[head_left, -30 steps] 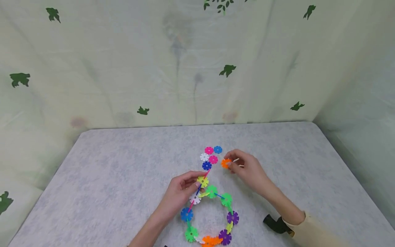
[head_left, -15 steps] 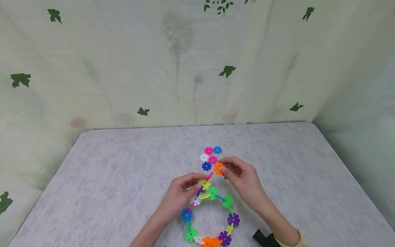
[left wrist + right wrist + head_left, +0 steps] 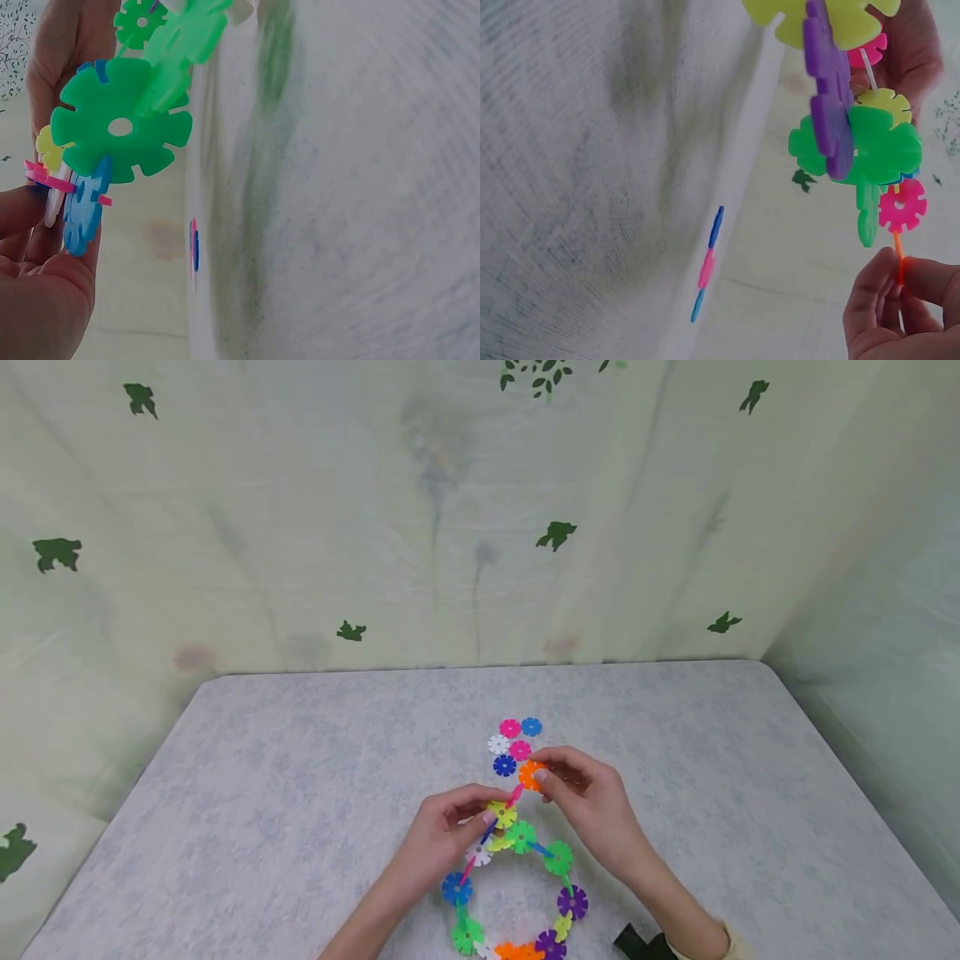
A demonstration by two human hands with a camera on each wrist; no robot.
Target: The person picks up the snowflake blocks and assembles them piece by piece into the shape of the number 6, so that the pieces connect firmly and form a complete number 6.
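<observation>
In the head view my left hand (image 3: pixel 450 831) pinches a yellow flower-shaped disc (image 3: pixel 501 815), part of a ring of interlocked plastic discs in several colours. A pink disc (image 3: pixel 514 796) juts from the yellow one toward the right hand. Thumb and fingers of my right hand (image 3: pixel 596 806) pinch an orange flower disc (image 3: pixel 529 775). In the right wrist view the orange disc (image 3: pixel 898 259) stands edge-on, its end meeting the rim of the pink disc (image 3: pixel 902 206). Green discs (image 3: pixel 120 124) of the ring hang before the left hand (image 3: pixel 45 300) in the left wrist view.
Loose discs lie on the grey table (image 3: pixel 300 793) just beyond the hands: pink (image 3: pixel 510 727), light blue (image 3: pixel 532 727), white (image 3: pixel 498 744) and dark blue (image 3: pixel 505 766) among them. A black strap (image 3: pixel 636 943) is near the right sleeve. A leaf-patterned curtain (image 3: pixel 262 527) stands behind the table.
My right hand has brought the orange disc left and toward me, up to the pink disc. The left hand keeps its pinch and has shifted only slightly with the ring.
</observation>
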